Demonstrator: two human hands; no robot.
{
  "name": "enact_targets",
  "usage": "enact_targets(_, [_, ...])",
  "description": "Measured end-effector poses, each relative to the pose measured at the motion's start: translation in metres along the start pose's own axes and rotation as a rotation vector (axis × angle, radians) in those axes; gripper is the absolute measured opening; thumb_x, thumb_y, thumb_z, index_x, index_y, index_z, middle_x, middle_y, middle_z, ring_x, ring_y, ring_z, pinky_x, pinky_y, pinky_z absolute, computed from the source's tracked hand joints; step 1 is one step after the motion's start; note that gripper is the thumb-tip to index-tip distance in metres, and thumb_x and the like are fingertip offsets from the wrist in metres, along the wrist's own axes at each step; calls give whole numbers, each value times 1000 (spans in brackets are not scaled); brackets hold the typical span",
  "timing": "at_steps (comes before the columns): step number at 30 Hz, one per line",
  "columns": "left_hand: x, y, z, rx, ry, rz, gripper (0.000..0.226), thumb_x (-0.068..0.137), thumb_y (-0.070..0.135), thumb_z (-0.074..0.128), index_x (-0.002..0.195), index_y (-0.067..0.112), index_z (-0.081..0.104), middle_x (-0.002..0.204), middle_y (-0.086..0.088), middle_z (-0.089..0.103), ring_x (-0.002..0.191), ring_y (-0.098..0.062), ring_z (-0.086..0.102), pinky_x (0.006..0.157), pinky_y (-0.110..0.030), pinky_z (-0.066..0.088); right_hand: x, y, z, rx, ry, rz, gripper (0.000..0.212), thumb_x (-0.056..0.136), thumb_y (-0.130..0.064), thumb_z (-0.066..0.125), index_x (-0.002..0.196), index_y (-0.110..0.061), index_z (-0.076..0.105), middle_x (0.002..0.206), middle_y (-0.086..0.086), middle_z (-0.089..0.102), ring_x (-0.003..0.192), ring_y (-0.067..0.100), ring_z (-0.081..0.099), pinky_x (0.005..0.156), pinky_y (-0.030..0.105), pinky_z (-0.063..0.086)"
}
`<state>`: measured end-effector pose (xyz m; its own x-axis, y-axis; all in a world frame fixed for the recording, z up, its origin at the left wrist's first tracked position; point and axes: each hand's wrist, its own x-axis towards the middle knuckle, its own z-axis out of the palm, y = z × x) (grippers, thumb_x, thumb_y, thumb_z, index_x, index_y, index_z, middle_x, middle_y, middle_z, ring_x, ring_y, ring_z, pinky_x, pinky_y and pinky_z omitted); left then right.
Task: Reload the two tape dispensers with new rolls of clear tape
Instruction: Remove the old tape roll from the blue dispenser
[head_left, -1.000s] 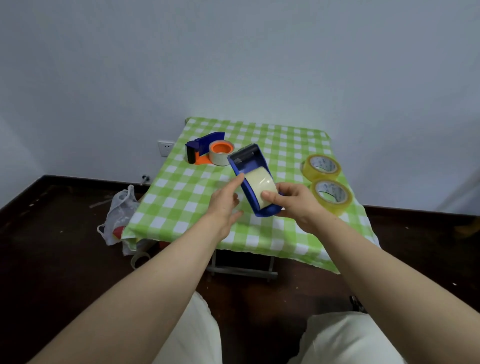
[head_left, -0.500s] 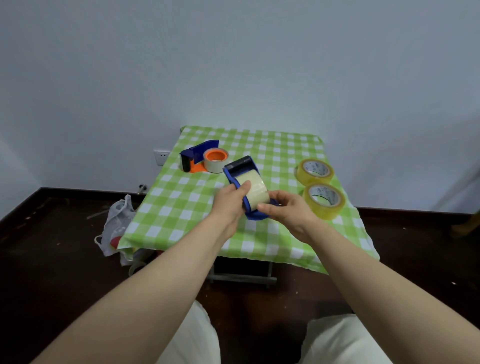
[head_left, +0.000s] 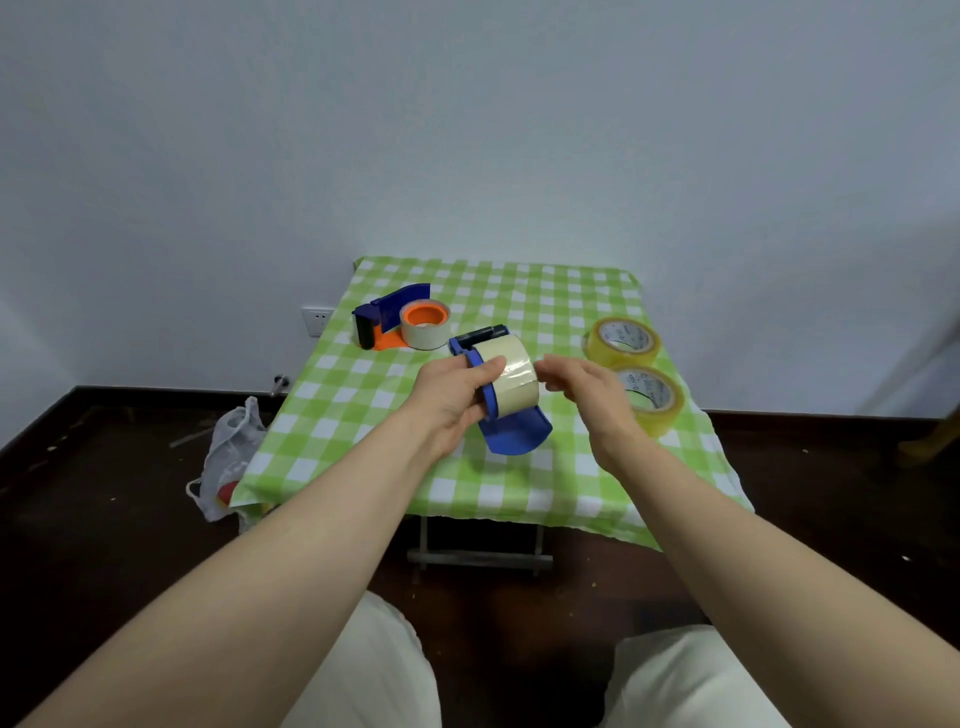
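Note:
A blue tape dispenser with a pale, nearly used-up roll in it is held above the green checked table. My left hand grips it from the left, thumb on the roll. My right hand hovers just right of the roll, fingers apart, not touching it. A second dispenser, blue and orange with a roll on an orange hub, lies at the table's back left. Two new yellowish rolls sit at the right; my right hand partly covers the nearer one.
A white plastic bag lies on the dark floor left of the table. A wall socket sits behind the table's left edge. My knees in light trousers show at the bottom.
The right hand has let go of the dispenser and drawn a little to the right. The left hand has closed around the dispenser and tilted it so the roll faces up.

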<state>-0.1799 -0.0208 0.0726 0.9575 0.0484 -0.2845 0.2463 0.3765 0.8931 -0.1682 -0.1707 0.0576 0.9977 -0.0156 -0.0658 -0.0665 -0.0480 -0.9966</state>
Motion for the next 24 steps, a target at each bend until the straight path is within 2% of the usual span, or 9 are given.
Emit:
enact_targets(2, [0, -3, 0, 24, 1, 2, 33, 87, 1, 60, 120, -4, 59, 104, -16, 68, 88, -26, 67, 73, -33, 59, -1, -8, 3, -10, -66, -14, 14, 83, -30, 68, 83, -16, 69, 80, -6, 67, 69, 1, 58, 67, 12, 42])
enact_targets(4, [0, -5, 0, 53, -4, 15, 32, 86, -1, 62, 118, -2, 60, 98, -12, 69, 84, -23, 67, 71, -30, 60, -2, -10, 6, -21, -118, -22, 7, 82, -19, 70, 77, -17, 66, 74, -6, 64, 62, -1, 58, 58, 11, 43])
enact_targets(7, [1, -7, -3, 88, 20, 45, 34, 82, -1, 66, 116, -1, 61, 93, -8, 69, 81, -21, 68, 72, -29, 59, 0, -8, 9, 3, -123, -15, 10, 83, -10, 68, 76, -16, 64, 74, -2, 64, 66, 8, 58, 60, 19, 44])
enact_targets(10, [4, -6, -8, 92, 62, 72, 33, 82, 9, 70, 113, 0, 62, 95, -8, 70, 82, -21, 68, 72, -32, 59, 3, -6, 13, 77, -114, 13, 8, 83, -9, 68, 77, -13, 64, 76, 2, 63, 69, 15, 58, 61, 24, 46])
enact_targets(13, [9, -1, -16, 70, 117, 81, 21, 85, 16, 68, 102, 4, 65, 92, -8, 70, 82, -23, 67, 76, -35, 56, 11, -6, 9, 169, -67, 8, 7, 84, -9, 66, 78, -11, 63, 75, 3, 62, 69, 14, 57, 59, 24, 45])
enact_targets(16, [11, 2, -25, 112, 135, 113, 8, 87, 14, 66, 92, 8, 66, 88, -7, 68, 80, -23, 65, 80, -37, 54, 24, -5, -6, 221, 6, -24, 6, 86, -7, 63, 81, -11, 62, 79, 2, 63, 74, 16, 58, 66, 26, 49])
enact_targets(17, [12, 3, -26, 126, 143, 127, 2, 88, 14, 65, 88, 11, 65, 88, -7, 68, 80, -24, 64, 80, -37, 54, 29, -2, -11, 171, 30, -39, 6, 86, -6, 62, 83, -11, 62, 80, 2, 63, 76, 16, 58, 67, 26, 49])
enact_targets(20, [18, 8, -29, 100, 186, 131, 8, 91, 15, 60, 84, 15, 63, 85, -7, 66, 77, -24, 62, 76, -37, 53, 42, 10, -18, -179, 46, -93, 5, 88, -7, 60, 88, -11, 62, 84, 0, 62, 81, 16, 55, 71, 26, 46])
enact_targets(24, [25, 14, -32, -92, 269, 73, 16, 93, 9, 52, 79, 10, 59, 62, -5, 67, 62, -20, 62, 67, -33, 50, 59, 35, -13, -772, -8, -181, 20, 90, -12, 58, 107, -7, 67, 106, 7, 68, 97, 23, 61, 79, 27, 42])
